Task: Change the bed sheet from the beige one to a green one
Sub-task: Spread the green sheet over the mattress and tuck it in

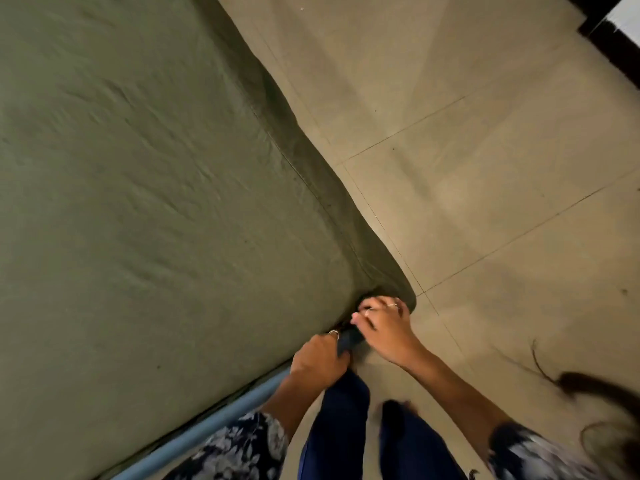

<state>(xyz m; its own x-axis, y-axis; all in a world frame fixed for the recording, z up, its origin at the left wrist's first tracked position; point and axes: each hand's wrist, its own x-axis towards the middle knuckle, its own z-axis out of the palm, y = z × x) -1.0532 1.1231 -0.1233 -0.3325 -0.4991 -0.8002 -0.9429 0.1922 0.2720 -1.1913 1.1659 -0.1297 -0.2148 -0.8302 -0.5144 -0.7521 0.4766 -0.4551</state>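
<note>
Green sheet (156,202) covers the bed; both hands at its corner, left hand (318,356) gripping fabric, right hand (384,327) on it.

A floor (485,168) of large beige tiles with thin dark grout lines fills the right side, lit softly with faint shadows across it. In the top right corner stands a dark piece of furniture or frame (604,24) with a bright white patch beside it. A pale blue bed rail (207,424) runs along the mattress's near edge.
</note>
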